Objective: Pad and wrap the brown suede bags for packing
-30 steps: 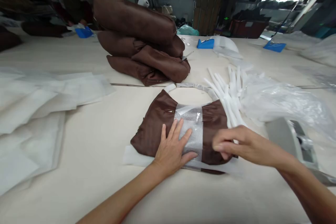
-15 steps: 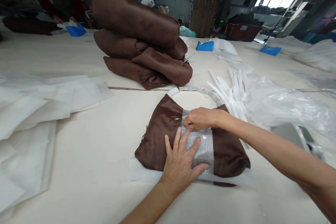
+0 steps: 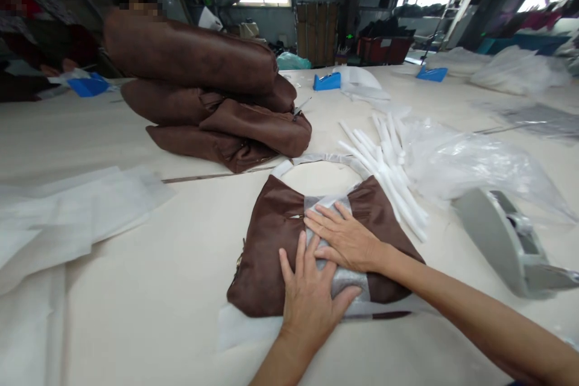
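A brown leather handbag (image 3: pixel 262 253) lies flat on the table before me, its handle (image 3: pixel 325 158) wrapped in white and arched toward the far side. Around the bag's middle runs a band of pale, translucent foam wrap (image 3: pixel 350 280). My left hand (image 3: pixel 312 289) rests on the lower part of the bag and band, fingers spread. Just above it, my right hand (image 3: pixel 346 238) lies flat across the band, fingers stretched out to the left. Neither hand grips anything. Beneath the bag's near edge, a white sheet (image 3: pixel 248 329) sticks out.
Stacked brown bags (image 3: pixel 194 54) stand behind the handbag. White sheets (image 3: pixel 54 217) lie at left. White foam strips (image 3: pixel 384 157), clear plastic bags (image 3: pixel 488 160) and a grey tape dispenser (image 3: pixel 502 241) are at right. Blue dispensers (image 3: pixel 326 81) sit farther back. Another person's hands (image 3: pixel 58 67) show at far left.
My right hand has gone from curled fingers at the band's upper edge to lying flat on it. The left hand stays on the bag. The view has swung right.
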### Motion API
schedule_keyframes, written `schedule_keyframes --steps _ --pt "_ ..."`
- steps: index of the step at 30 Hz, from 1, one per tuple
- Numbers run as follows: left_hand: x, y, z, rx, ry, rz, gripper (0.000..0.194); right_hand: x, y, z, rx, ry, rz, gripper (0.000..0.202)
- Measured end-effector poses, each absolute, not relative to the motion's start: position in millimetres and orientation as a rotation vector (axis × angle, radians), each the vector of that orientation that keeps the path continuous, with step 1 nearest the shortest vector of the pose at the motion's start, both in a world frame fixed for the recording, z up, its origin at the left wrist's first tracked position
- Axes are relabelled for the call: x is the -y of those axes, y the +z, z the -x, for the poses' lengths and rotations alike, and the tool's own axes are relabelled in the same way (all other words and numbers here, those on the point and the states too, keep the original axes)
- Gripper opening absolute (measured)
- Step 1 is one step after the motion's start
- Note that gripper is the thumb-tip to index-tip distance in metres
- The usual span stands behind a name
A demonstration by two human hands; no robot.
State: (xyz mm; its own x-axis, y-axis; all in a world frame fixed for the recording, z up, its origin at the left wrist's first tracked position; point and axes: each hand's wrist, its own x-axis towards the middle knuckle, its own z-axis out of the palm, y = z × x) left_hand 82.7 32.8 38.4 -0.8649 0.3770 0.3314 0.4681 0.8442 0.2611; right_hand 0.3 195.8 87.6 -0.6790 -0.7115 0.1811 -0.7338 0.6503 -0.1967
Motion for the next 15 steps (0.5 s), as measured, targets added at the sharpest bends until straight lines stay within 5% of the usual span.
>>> schedule_keyframes --steps 6,10,15 --pt "-23 45 -80 2.835 -0.582 0.709 0.057 -211 87 -5 2.827 1.055 -0.975 0.058" --pt "12 62 -80 2.799 -0.874 0.725 0.052 -262 89 -30 2.525 1.362 -0.147 0.047" --pt "70 73 -40 2.664 -1.255 -0.078 0.064 -312 65 -49 2.487 1.66 0.713 0.051"
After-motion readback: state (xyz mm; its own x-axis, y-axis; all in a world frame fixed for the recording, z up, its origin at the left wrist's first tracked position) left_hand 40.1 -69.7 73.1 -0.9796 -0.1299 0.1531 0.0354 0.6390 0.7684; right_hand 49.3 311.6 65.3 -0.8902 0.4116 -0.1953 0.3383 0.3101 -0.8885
